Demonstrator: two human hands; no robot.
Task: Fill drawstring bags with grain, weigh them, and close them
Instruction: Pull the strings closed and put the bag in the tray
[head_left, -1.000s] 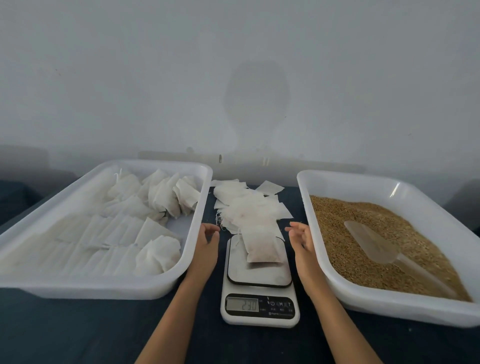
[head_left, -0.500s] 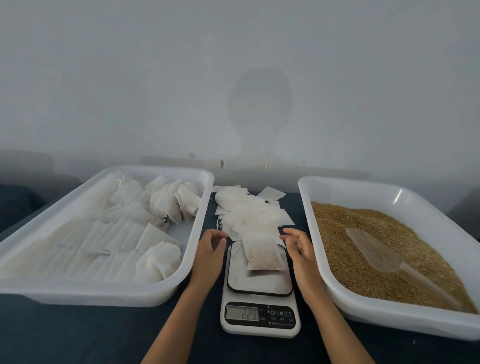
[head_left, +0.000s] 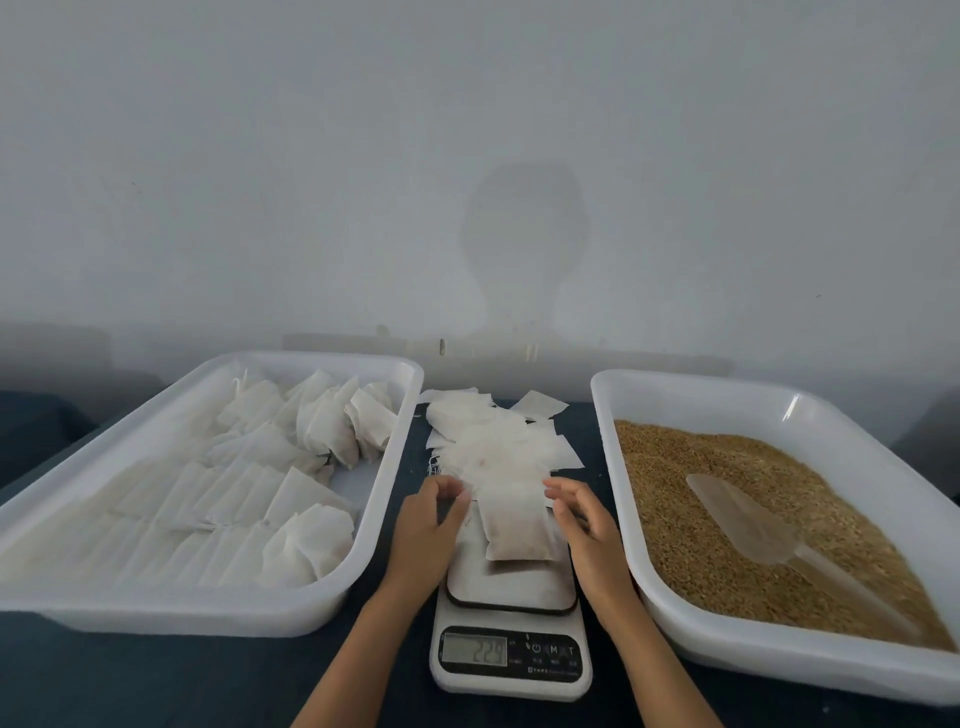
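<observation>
Weighing the filled bag (head_left: 517, 525) on the scale (head_left: 511, 623): left hand (head_left: 426, 525) at nine o'clock and right hand (head_left: 582, 525) at three, both loosely spread, should stay clear until the display settles.

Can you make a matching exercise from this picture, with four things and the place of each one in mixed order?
Things:
1. filled bag
2. scoop
3. empty bags
4. closed bags

Places:
A. in the left tray
B. on the scale
C. on the grain in the right tray
D. on the table, between the trays

Pairs: 1-B, 2-C, 3-D, 4-A
</observation>
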